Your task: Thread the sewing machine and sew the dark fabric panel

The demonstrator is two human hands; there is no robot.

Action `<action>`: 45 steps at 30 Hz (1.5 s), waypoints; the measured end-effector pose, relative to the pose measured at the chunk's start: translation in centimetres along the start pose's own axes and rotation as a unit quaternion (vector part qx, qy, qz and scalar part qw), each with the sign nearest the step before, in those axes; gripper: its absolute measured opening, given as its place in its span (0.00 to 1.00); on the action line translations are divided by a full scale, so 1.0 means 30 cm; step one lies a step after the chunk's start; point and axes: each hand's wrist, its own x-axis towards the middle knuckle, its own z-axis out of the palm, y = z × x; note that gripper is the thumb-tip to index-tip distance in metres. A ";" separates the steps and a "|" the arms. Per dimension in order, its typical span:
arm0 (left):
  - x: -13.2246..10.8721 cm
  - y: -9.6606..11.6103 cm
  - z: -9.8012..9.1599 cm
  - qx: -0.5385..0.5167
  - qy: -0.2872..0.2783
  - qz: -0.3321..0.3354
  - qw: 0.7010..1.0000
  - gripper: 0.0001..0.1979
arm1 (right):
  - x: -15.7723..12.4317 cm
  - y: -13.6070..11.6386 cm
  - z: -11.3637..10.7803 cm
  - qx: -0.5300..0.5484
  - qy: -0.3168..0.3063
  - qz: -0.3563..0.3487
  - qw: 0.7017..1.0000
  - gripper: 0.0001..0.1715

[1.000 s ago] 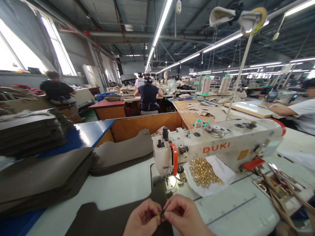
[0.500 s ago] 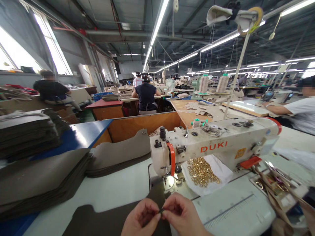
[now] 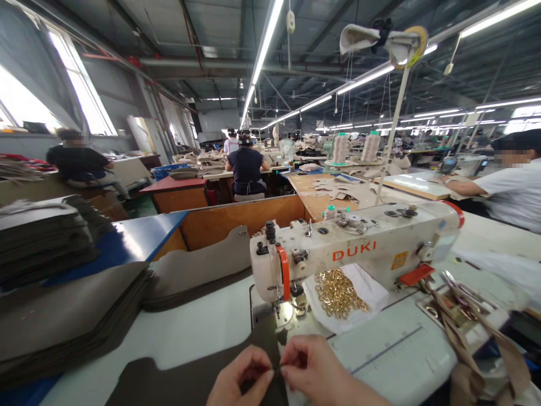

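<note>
At the bottom centre my left hand [image 3: 240,378] and my right hand [image 3: 313,366] meet fingertip to fingertip. Both pinch one small dark piece [image 3: 276,368] between thumb and fingers; what it is I cannot make out. They hover over a dark brown cut panel [image 3: 177,383] that lies on the white table and runs under the presser foot [image 3: 282,312] of the white DUKI sewing machine [image 3: 355,248]. Beside the needle, a heap of gold metal rings [image 3: 338,292] rests on a white cloth.
Stacks of dark brown panels [image 3: 71,313] fill the left side, with another stack [image 3: 198,268] behind. A tray with tan straps and scissors [image 3: 456,304] sits at the right. A person in white [image 3: 511,186] works at the right; others sit farther back.
The view has drifted, so the machine and table sit a little farther left and lower. My hands stay pinched together on the small piece with hardly any movement.
</note>
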 end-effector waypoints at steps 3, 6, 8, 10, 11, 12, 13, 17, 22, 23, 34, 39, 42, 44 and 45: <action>0.022 -0.005 -0.033 0.153 0.045 0.078 0.984 0.08 | 0.003 -0.013 -0.015 0.031 -0.006 0.038 0.999 0.04; 0.025 -0.032 -0.042 0.335 0.096 0.169 0.922 0.14 | 0.023 -0.027 -0.020 0.033 0.003 0.045 0.998 0.03; 0.011 -0.056 -0.032 0.402 0.105 0.198 0.888 0.16 | 0.047 -0.039 -0.017 0.024 0.006 0.051 0.998 0.03; -0.011 -0.074 -0.019 0.427 0.119 0.212 0.871 0.16 | 0.075 -0.050 -0.008 0.008 0.002 0.062 0.998 0.05; -0.022 -0.081 -0.013 0.431 0.124 0.216 0.867 0.17 | 0.089 -0.056 -0.003 -0.001 -0.002 0.069 0.998 0.05; -0.031 -0.085 -0.009 0.432 0.129 0.219 0.865 0.17 | 0.101 -0.061 0.002 -0.012 -0.006 0.075 0.997 0.06; -0.038 -0.087 -0.006 0.432 0.131 0.220 0.865 0.17 | 0.112 -0.066 0.007 -0.023 -0.011 0.081 0.996 0.07; -0.041 -0.079 -0.009 0.425 0.122 0.222 0.869 0.17 | 0.135 -0.088 0.020 -0.067 -0.025 0.100 0.992 0.10; 0.010 -0.021 -0.005 0.425 0.106 0.273 0.856 0.10 | 0.142 -0.106 0.019 -0.124 -0.030 0.105 0.986 0.12; 0.024 -0.008 -0.002 0.426 0.102 0.290 0.851 0.10 | 0.145 -0.110 0.017 -0.133 -0.033 0.107 0.985 0.12; 0.077 0.006 0.026 0.411 0.080 0.339 0.842 0.14 | 0.181 -0.137 -0.009 -0.221 -0.104 0.115 0.963 0.15; 0.086 0.008 0.026 0.397 0.063 0.329 0.855 0.14 | 0.158 -0.123 -0.026 -0.317 -0.068 0.025 0.946 0.10; 0.090 0.001 0.026 0.382 0.066 0.325 0.862 0.12 | 0.101 -0.107 -0.053 -0.383 -0.042 -0.063 0.921 0.10; 0.092 -0.004 0.027 0.371 0.069 0.322 0.868 0.11 | 0.047 -0.091 -0.080 -0.412 -0.068 -0.120 0.901 0.09; 0.093 -0.006 0.027 0.365 0.071 0.320 0.871 0.11 | 0.018 -0.083 -0.095 -0.433 -0.092 -0.156 0.883 0.08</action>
